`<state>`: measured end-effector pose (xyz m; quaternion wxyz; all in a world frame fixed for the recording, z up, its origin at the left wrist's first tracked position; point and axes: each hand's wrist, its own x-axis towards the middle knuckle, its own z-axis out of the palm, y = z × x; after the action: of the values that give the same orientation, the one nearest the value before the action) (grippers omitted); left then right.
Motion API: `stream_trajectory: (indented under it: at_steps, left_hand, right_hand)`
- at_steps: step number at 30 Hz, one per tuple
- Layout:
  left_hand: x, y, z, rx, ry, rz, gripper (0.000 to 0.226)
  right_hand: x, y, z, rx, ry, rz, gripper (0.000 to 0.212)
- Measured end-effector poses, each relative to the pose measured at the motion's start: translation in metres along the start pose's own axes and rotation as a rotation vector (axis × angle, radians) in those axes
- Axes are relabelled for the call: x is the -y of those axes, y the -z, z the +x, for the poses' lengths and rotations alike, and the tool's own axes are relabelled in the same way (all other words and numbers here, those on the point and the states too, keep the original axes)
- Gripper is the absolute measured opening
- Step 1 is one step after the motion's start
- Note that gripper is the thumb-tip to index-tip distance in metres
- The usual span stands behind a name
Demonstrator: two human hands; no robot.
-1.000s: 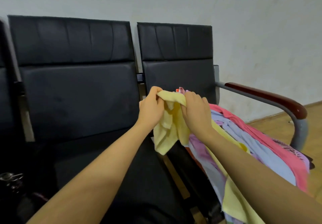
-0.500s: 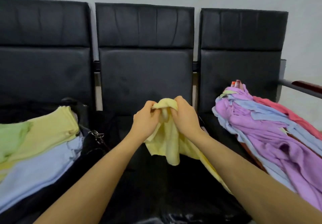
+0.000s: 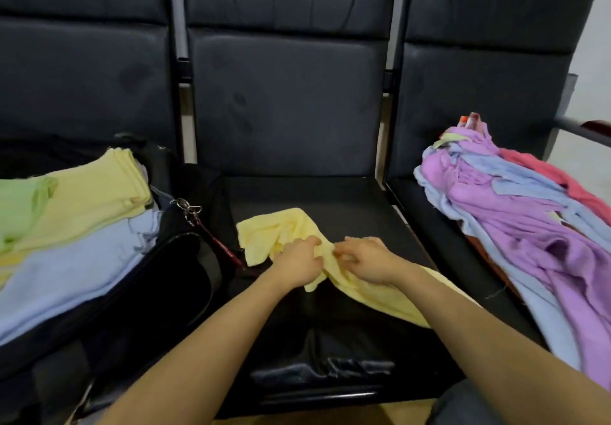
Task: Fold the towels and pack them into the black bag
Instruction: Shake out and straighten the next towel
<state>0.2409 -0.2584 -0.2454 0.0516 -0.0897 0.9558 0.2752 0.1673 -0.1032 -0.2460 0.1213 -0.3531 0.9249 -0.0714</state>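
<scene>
Leftmost, folded towels (image 3: pixel 76 226) in green, yellow and blue lie stacked on the open black bag (image 3: pixel 172 279). On the middle seat (image 3: pixel 330 199), a crumpled yellow towel (image 3: pixel 281 229) lies under both hands. The left hand (image 3: pixel 299 264) pinches its cloth, and the right hand (image 3: pixel 370 261) beside it has curled fingers gathering the same cloth. Far right, unfolded towels (image 3: pixel 529 226) wait heaped. Folding looks barely begun; next, the towel probably needs spreading flat.
</scene>
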Motion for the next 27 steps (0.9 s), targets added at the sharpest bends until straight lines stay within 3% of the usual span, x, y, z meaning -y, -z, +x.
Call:
stream_trajectory:
  at_steps: [4, 10, 13, 15, 18, 23, 27]
  left_hand:
    - [0.01, -0.016, 0.007, 0.07, -0.022, 0.199, 0.048]
    - [0.035, -0.008, 0.023, 0.073, -0.077, 0.412, 0.054]
    - [0.04, -0.005, 0.027, -0.042, -0.091, 0.389, 0.056]
    - [0.039, -0.004, 0.027, -0.158, -0.118, 0.4, 0.055]
    - [0.038, -0.009, 0.024, -0.243, -0.214, 0.454, 0.046]
    - [0.037, -0.015, 0.021, -0.391, -0.526, 0.668, 0.03]
    - [0.036, -0.01, 0.015, -0.385, -0.53, 0.715, 0.031]
  right_hand:
    - [-0.008, -0.024, 0.003, 0.125, 0.02, -0.077, 0.055]
    - [0.002, -0.043, 0.036, 0.084, -0.087, -0.101, 0.058]
    - [0.012, -0.04, 0.048, 0.069, -0.091, 0.074, 0.056]
    - [0.016, -0.029, 0.049, -0.043, -0.108, 0.258, 0.05]
    - [0.012, -0.018, 0.045, -0.31, -0.16, 0.115, 0.041]
    - [0.01, -0.022, 0.037, -0.258, -0.206, -0.129, 0.029]
    - [0.013, -0.016, 0.04, -0.211, -0.253, -0.116, 0.019]
